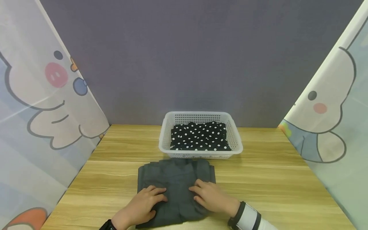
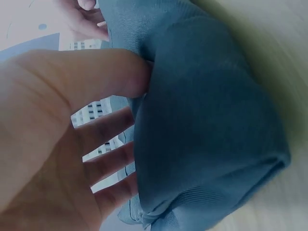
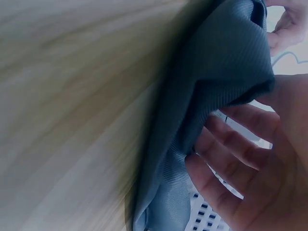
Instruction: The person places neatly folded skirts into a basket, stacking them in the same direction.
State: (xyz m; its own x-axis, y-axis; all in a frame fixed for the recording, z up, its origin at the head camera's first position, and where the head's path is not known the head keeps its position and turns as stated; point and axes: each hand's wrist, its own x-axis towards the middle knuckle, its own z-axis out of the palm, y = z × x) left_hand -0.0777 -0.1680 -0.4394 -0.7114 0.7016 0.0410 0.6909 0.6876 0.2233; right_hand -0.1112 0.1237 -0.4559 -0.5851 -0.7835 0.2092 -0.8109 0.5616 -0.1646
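A dark grey folded garment [image 1: 175,188] lies on the wooden table, its exact kind not shown by the folds. On its left part rests my left hand [image 1: 145,204], fingers fairly straight. The left wrist view has that thumb [image 2: 120,72] touching a raised fold of the fabric [image 2: 202,115], while the fingertips are hidden behind it. My right hand [image 1: 214,196] touches the garment's right side from above. In the right wrist view its fingers [image 3: 236,149] are loosely bent against the cloth [image 3: 216,62], not closed around it.
Just behind the garment stands a white plastic basket [image 1: 201,154] holding black fabric with white dots [image 1: 199,137]. A grey panel [image 1: 195,64] rises at the table's back edge. Cartoon-printed sheets [image 1: 34,127] flank both sides. The wooden table [image 1: 273,185] extends left and right of the garment.
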